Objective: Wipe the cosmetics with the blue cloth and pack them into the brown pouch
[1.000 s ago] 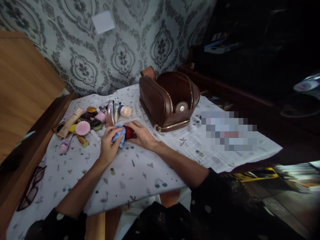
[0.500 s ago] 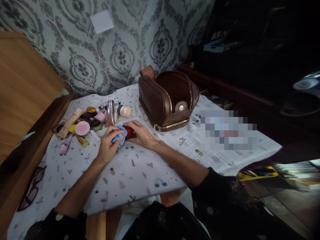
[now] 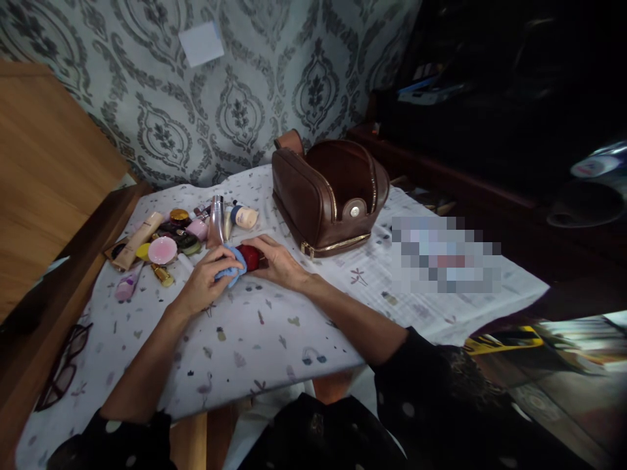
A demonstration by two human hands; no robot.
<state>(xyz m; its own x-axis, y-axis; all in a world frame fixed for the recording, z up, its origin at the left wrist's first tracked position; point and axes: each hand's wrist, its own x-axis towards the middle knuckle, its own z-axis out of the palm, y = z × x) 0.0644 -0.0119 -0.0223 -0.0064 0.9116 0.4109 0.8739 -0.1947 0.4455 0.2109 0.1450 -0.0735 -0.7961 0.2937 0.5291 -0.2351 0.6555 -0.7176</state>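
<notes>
Both hands meet over the table, left of the bag. My left hand (image 3: pixel 208 277) is closed on a blue cloth (image 3: pixel 232 266), pressing it against the left side of a rounded, shiny red item (image 3: pixel 249 258). From the right, my right hand (image 3: pixel 277 262) grips that red item; its exact kind is hard to make out between the fingers. Just behind the hands lie a silvery-pink tube (image 3: pixel 216 222) and a beige bottle with a dark blue band (image 3: pixel 244 217). An open brown toiletry bag (image 3: pixel 304 202) with gold zips stands to the right of them.
Several cosmetics lie in a cluster at the left, among them a beige tube (image 3: pixel 140 240), a pink round compact (image 3: pixel 162 250) and a gold lipstick (image 3: pixel 163 275). Eyeglasses (image 3: pixel 66 365) rest at the left edge. A blurred-out item (image 3: pixel 441 254) lies right on the patterned tablecloth (image 3: pixel 289 326).
My left hand has shifted slightly left and turned, and the blue cloth is now more bunched under its fingers. My right hand and the red item have stayed nearly in place.
</notes>
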